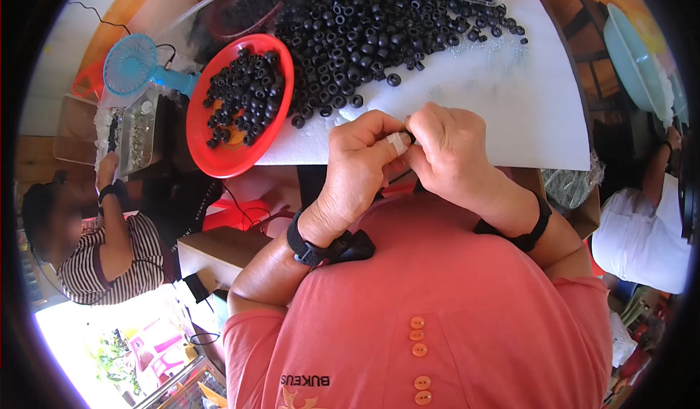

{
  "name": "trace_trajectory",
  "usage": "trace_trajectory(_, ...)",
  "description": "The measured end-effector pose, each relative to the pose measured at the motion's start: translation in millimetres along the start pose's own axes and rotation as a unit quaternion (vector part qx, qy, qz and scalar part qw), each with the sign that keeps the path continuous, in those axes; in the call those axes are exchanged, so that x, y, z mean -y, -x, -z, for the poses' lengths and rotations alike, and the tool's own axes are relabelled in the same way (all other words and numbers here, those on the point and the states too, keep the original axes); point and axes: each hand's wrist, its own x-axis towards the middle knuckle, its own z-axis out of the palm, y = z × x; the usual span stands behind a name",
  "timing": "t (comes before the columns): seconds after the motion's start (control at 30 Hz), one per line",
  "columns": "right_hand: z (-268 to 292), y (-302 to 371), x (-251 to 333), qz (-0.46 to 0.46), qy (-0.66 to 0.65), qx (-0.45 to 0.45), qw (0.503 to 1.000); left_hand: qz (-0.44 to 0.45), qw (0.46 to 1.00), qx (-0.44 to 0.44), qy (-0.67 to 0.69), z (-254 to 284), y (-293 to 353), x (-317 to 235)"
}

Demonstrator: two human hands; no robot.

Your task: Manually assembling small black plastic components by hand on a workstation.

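My left hand [351, 165] and my right hand [453, 154] meet just past the table's near edge, fingers pinched together. Between their fingertips a small black part [410, 138] shows, mostly covered by the fingers, so its full shape is hidden. White tape [397, 143] wraps a digit of my left hand. Beyond the hands spreads a big heap of black ring-shaped parts [357, 48] on the white tabletop [510, 103]. To the left, a red plate [195, 128] holds more of these black parts.
A small blue fan [131, 65] and a clear tray [142, 135] are at the left. Two people work nearby, one in a striped shirt [135, 259] at left, another in white [631, 227] at right. A pale green basin [631, 55] stands far right.
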Motion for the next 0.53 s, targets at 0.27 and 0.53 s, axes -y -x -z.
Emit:
trace_trajectory(0.27, 4.1, 7.4, 1.8, -0.030, -0.027, 0.003, 0.999, 0.003, 1.000, -0.007, -0.014, 0.8, 1.3, 1.6)
trace_trajectory(0.53, -2.0, 2.5, 1.6, -0.035, -0.040, 0.002, 0.999, -0.012, 0.999, -0.029, 0.010, -0.6, 2.0, 3.8)
